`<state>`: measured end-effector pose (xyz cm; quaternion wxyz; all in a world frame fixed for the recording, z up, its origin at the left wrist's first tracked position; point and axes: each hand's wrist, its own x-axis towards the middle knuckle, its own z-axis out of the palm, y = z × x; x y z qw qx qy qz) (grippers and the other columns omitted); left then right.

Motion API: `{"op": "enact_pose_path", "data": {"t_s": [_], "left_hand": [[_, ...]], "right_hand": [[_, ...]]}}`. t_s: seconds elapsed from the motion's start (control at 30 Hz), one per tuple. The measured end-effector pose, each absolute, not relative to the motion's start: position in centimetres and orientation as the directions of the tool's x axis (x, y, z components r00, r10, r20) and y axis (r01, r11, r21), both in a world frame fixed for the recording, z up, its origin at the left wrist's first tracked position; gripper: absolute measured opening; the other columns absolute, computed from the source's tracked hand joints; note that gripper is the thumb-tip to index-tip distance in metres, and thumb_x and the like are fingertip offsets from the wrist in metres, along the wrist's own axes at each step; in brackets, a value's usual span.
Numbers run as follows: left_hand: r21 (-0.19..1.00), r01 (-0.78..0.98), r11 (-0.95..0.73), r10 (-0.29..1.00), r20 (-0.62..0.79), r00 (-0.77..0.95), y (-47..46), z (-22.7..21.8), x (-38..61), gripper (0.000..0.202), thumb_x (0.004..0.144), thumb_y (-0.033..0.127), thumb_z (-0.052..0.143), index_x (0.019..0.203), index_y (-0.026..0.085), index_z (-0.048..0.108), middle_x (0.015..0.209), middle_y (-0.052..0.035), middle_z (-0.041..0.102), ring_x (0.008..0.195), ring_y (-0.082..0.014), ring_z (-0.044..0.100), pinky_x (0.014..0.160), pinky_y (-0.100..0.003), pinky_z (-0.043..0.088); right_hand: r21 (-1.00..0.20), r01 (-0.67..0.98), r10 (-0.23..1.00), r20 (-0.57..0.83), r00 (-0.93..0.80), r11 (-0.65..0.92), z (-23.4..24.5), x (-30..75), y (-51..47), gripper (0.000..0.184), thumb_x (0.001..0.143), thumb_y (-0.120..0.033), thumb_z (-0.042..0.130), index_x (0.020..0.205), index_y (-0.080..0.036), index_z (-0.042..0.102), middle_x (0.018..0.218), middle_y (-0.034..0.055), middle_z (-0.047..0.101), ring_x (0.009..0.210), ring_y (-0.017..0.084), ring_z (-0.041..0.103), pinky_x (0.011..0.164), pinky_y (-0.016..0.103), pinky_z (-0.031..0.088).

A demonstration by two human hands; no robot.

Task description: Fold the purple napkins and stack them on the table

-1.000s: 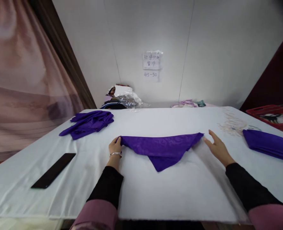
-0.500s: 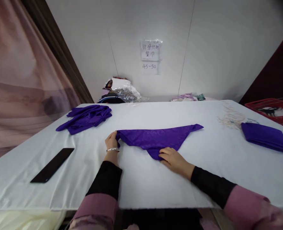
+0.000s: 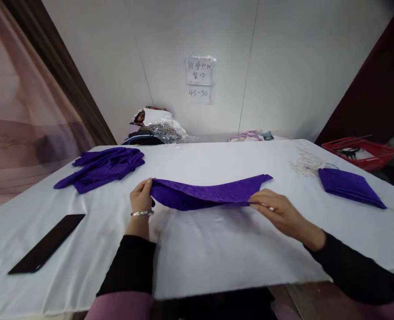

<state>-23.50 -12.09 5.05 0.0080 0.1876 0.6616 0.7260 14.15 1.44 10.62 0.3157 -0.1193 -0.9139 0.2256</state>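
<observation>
A purple cloth napkin (image 3: 203, 194) stretches between my two hands over the middle of the white-covered table (image 3: 197, 258). It is folded over in a long band, and a dark gap shows between its upper and lower layers. My left hand (image 3: 141, 195), with a silver bracelet at the wrist, pinches the left end, thumb on top. On the other side my right hand (image 3: 283, 211) pinches the near edge between thumb and fingertips. The far right tip of the cloth extends beyond that grip.
A crumpled purple cloth (image 3: 105, 166) lies at the back left, a flat black slab (image 3: 46, 244) at the near left. To the right are a folded purple cloth (image 3: 350, 186) and a red basket (image 3: 360, 153). Bagged fabrics (image 3: 160, 126) sit behind the table under a paper sign (image 3: 199, 80).
My right hand has moved right and now pinches the napkin's near edge. The hanging near corner is drawn into a straighter band. My left hand keeps its end. The view has shifted slightly.
</observation>
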Motion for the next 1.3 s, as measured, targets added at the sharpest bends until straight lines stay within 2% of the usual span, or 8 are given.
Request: {"op": "enact_pose_path", "data": {"t_s": [0.17, 0.3, 0.43, 0.53, 0.67, 0.8, 0.9, 1.3], "left_hand": [[0.916, 0.391, -0.09, 0.449, 0.388, -0.805, -13.7, 7.4, -23.6, 0.03, 0.061, 0.046, 0.068, 0.072, 0.018, 0.071, 0.07, -0.0009, 0.068, 0.071, -0.0167, 0.059, 0.069, -0.026, 0.048], [0.943, 0.332, -0.034, 0.465, 0.309, -0.83, -13.8, 6.8, -23.9, 0.035, 0.056, 0.051, 0.069, 0.07, 0.019, 0.071, 0.064, 0.0002, 0.065, 0.067, -0.0166, 0.057, 0.063, -0.026, 0.046], [0.961, 0.261, 0.094, 0.529, 0.174, -0.83, -12.9, 3.9, -24.7, 0.044, 0.053, 0.057, 0.066, 0.073, 0.018, 0.071, 0.064, -0.0006, 0.067, 0.065, -0.0167, 0.058, 0.062, -0.026, 0.046], [0.937, 0.273, 0.22, 0.572, 0.103, -0.814, -12.6, 2.1, -25.6, 0.043, 0.048, 0.057, 0.068, 0.067, 0.019, 0.072, 0.063, -0.0017, 0.068, 0.063, -0.0176, 0.058, 0.061, -0.027, 0.045], [0.917, 0.275, 0.288, 0.538, 0.082, -0.839, -12.6, 1.4, -26.2, 0.036, 0.05, 0.053, 0.067, 0.064, 0.02, 0.072, 0.06, -0.0016, 0.068, 0.061, -0.0181, 0.057, 0.059, -0.027, 0.044], [0.901, 0.28, 0.331, 0.478, 0.096, -0.873, -12.6, 1.6, -25.9, 0.031, 0.056, 0.05, 0.064, 0.064, 0.02, 0.07, 0.059, -0.0006, 0.066, 0.064, -0.0187, 0.057, 0.059, -0.027, 0.043], [0.895, 0.273, 0.352, 0.439, 0.099, -0.893, -12.5, 1.4, -25.7, 0.03, 0.06, 0.049, 0.062, 0.064, 0.02, 0.07, 0.059, -0.0002, 0.065, 0.064, -0.0183, 0.057, 0.058, -0.027, 0.042], [0.87, 0.272, 0.412, 0.374, 0.111, -0.921, -12.4, 0.5, -26.4, 0.029, 0.061, 0.049, 0.062, 0.062, 0.021, 0.068, 0.056, -0.0001, 0.063, 0.06, -0.0188, 0.056, 0.057, -0.029, 0.04]], "right_hand": [[-0.478, 0.274, 0.526, 0.547, -0.65, 0.835, 17.8, 16.6, 4.2, 0.02, 0.086, -0.038, 0.057, 0.082, -0.022, 0.067, 0.071, 0.0019, 0.064, 0.065, 0.015, 0.059, 0.059, 0.027, 0.046], [-0.7, 0.344, 0.688, 0.286, -0.667, 0.625, 21.6, 13.4, 8.4, 0.029, 0.083, -0.045, 0.059, 0.069, -0.019, 0.063, 0.048, -0.0014, 0.053, 0.042, 0.01, 0.048, 0.04, 0.023, 0.037], [-0.885, 0.219, 0.709, 0.159, -0.687, 0.411, 20.7, 5.8, 13.4, 0.022, 0.078, -0.038, 0.068, 0.075, -0.016, 0.064, 0.066, 0.0058, 0.063, 0.059, 0.016, 0.062, 0.047, 0.024, 0.049], [-0.909, 0.098, 0.711, 0.245, -0.66, 0.405, 17.6, 0.2, 15.5, 0.025, 0.083, -0.031, 0.062, 0.102, -0.015, 0.063, 0.105, 0.0112, 0.064, 0.092, 0.02, 0.063, 0.07, 0.031, 0.056], [-0.826, 0.182, 0.625, 0.239, -0.744, 0.533, 13.5, -2.9, 15.5, 0.045, 0.087, -0.031, 0.055, 0.128, -0.015, 0.05, 0.132, 0.014, 0.051, 0.11, 0.022, 0.055, 0.082, 0.036, 0.052], [-0.456, 0.514, 0.595, 0.044, -0.803, 0.727, 10.1, -1.9, 15.3, 0.035, 0.087, -0.03, 0.054, 0.117, -0.014, 0.062, 0.121, 0.0119, 0.061, 0.109, 0.023, 0.057, 0.093, 0.031, 0.042], [-0.26, 0.657, 0.671, -0.044, -0.74, 0.708, 7.3, -0.8, 16.0, 0.027, 0.085, -0.027, 0.056, 0.103, -0.012, 0.069, 0.111, 0.0125, 0.066, 0.104, 0.024, 0.059, 0.087, 0.027, 0.042], [-0.264, 0.728, 0.765, 0.072, -0.64, 0.633, 1.3, -2.3, 15.9, 0.017, 0.083, -0.021, 0.054, 0.086, -0.017, 0.069, 0.094, 0.0066, 0.067, 0.084, 0.017, 0.059, 0.067, 0.023, 0.038]]}}
